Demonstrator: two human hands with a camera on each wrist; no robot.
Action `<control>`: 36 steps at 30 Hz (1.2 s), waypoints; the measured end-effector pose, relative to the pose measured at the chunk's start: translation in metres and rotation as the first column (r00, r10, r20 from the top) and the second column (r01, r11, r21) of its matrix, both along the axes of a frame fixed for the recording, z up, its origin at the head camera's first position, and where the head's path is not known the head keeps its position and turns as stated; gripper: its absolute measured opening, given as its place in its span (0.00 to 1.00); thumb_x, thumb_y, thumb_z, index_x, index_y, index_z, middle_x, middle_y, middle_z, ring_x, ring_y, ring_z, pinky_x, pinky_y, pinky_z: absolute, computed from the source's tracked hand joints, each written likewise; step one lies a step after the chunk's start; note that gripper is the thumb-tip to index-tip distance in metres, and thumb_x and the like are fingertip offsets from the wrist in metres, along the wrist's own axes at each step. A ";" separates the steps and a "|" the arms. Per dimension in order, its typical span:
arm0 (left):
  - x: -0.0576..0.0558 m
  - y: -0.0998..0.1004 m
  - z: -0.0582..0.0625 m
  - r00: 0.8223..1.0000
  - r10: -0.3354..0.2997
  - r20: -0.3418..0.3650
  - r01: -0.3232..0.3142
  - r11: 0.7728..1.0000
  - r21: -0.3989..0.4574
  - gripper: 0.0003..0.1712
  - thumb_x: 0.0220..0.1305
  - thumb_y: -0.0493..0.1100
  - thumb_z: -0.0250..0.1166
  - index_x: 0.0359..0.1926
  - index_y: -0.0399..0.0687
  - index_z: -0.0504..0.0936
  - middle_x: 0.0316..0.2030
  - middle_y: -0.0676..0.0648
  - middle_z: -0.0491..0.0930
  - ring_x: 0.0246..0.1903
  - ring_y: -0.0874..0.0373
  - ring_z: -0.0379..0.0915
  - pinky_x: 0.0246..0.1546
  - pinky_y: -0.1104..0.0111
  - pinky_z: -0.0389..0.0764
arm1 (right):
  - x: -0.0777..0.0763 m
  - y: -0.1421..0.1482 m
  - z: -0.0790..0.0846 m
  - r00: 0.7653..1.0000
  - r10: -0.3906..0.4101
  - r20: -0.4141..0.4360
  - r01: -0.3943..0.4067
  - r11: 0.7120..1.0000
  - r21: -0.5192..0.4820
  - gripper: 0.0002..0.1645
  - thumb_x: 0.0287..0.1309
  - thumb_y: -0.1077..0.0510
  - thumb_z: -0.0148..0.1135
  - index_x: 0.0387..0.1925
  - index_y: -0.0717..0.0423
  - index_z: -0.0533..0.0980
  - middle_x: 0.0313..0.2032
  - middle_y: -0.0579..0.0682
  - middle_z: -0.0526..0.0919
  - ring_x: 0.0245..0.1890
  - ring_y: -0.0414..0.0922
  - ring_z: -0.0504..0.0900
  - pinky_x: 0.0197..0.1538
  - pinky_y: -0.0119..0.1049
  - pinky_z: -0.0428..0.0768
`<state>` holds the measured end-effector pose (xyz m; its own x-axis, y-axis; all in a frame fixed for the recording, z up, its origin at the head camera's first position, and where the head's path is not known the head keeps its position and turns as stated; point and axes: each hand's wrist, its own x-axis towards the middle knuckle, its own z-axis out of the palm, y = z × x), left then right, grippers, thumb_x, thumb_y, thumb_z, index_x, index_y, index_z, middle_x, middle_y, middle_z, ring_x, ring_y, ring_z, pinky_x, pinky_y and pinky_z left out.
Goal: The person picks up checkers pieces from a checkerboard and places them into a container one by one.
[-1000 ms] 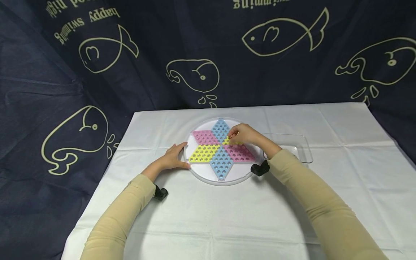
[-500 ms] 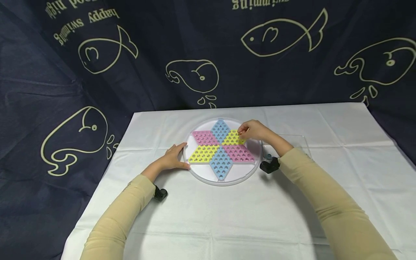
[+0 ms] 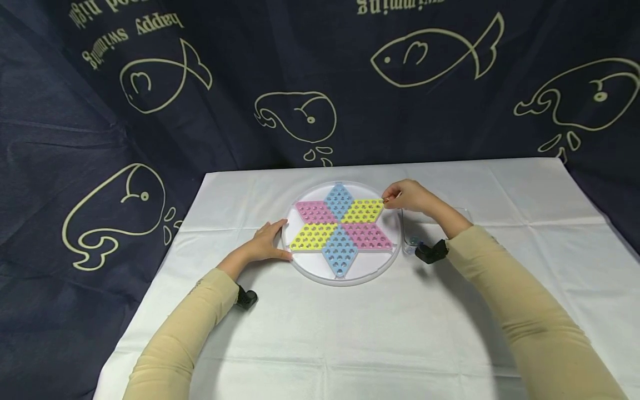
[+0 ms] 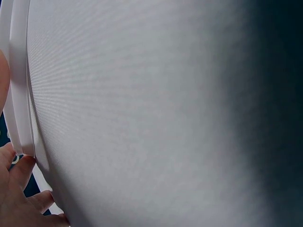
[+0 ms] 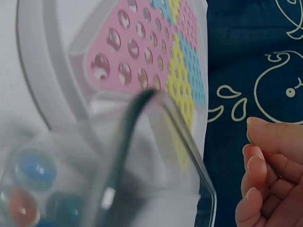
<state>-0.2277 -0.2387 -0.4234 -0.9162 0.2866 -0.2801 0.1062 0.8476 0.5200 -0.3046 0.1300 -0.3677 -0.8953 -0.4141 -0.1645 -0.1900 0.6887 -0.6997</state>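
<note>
A round white Chinese checkers board (image 3: pixel 300 266) lies on the table, its star of pink, yellow and blue points full of holes. My left hand (image 3: pixel 264 244) rests against the board's left rim, thumb and fingers spread and touching the edge; in the left wrist view the fingers (image 4: pixel 21 175) meet the white rim. My right hand (image 3: pixel 412 197) is over the upper right rim, at the tip of the far yellow point. Its thumb and forefinger pinch a small reddish marble (image 3: pixel 386 200), which the fingers mostly hide; in the right wrist view it is hidden.
A clear plastic box (image 5: pixel 206 189) stands right against the board, partly under my right forearm. Several glass marbles, among them a blue one (image 5: pixel 35 170) and an orange one (image 5: pixel 21 208), lie in it. A dark printed curtain (image 3: pixel 350 122) hangs behind the white-clothed table (image 3: pixel 325 333).
My right hand has moved right from near the star's middle, across the far yellow point to its outer tip, fingertips still together. My left hand stays at the rim.
</note>
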 end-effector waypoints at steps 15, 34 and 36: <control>0.000 0.000 0.000 1.000 -0.004 -0.002 0.004 1.000 0.015 0.59 0.46 0.56 0.71 0.70 0.43 0.46 0.70 0.38 0.45 0.68 0.37 0.30 0.64 0.41 0.39 | 0.001 0.024 0.005 0.999 -0.040 -0.011 0.040 0.999 0.003 0.16 0.55 0.61 0.60 0.44 0.67 0.75 0.32 0.52 0.75 0.30 0.42 0.72 0.32 0.32 0.74; -0.001 0.001 0.000 1.000 -0.012 -0.006 0.012 1.000 0.010 0.58 0.46 0.55 0.71 0.70 0.43 0.46 0.70 0.38 0.45 0.68 0.36 0.30 0.65 0.42 0.38 | 0.007 0.048 0.010 0.998 -0.069 0.000 0.069 0.998 -0.002 0.19 0.54 0.60 0.61 0.46 0.69 0.74 0.33 0.51 0.77 0.29 0.41 0.72 0.31 0.35 0.74; -0.001 0.001 0.000 1.000 -0.014 -0.008 0.014 1.000 0.008 0.58 0.46 0.55 0.71 0.70 0.43 0.46 0.70 0.38 0.45 0.68 0.36 0.30 0.65 0.42 0.38 | 0.007 0.050 0.011 0.998 -0.062 0.001 0.062 0.998 0.005 0.20 0.55 0.59 0.61 0.46 0.69 0.74 0.33 0.52 0.77 0.29 0.41 0.72 0.31 0.35 0.73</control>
<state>-0.2284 -0.2381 -0.4239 -0.9140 0.3018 -0.2711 0.1221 0.8419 0.5256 -0.2975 0.1802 -0.3569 -0.9188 -0.3574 -0.1674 -0.1463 0.7025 -0.6965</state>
